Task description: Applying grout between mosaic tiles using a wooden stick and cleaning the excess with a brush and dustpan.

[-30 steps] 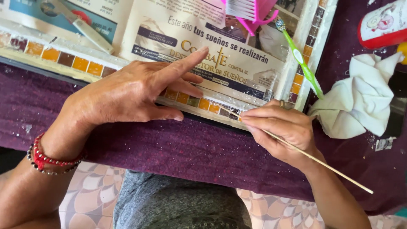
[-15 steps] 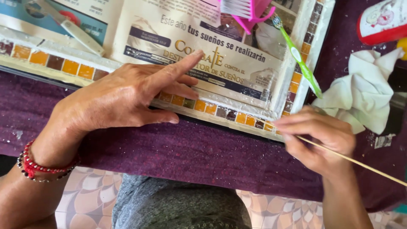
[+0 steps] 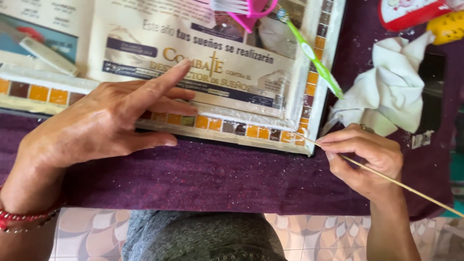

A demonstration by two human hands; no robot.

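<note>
A frame edged with small orange and brown mosaic tiles (image 3: 251, 131) lies on a purple cloth (image 3: 217, 174), with newspaper (image 3: 193, 63) spread inside it. My left hand (image 3: 106, 123) rests flat on the frame's near edge, fingers spread over the tiles. My right hand (image 3: 362, 157) pinches a thin wooden stick (image 3: 401, 186), whose tip touches the tile strip at the frame's near right corner.
A crumpled white rag (image 3: 391, 92) lies right of the frame. A green toothbrush (image 3: 314, 55) leans across the frame's right edge, and a pink brush (image 3: 249, 9) sits at the top. A red-and-white container (image 3: 411, 12) and a yellow thing (image 3: 447, 26) are at top right.
My right hand with the stick has slid to the right along the tile strip, from near its middle to the frame's corner. My left hand has stayed pressed on the frame.
</note>
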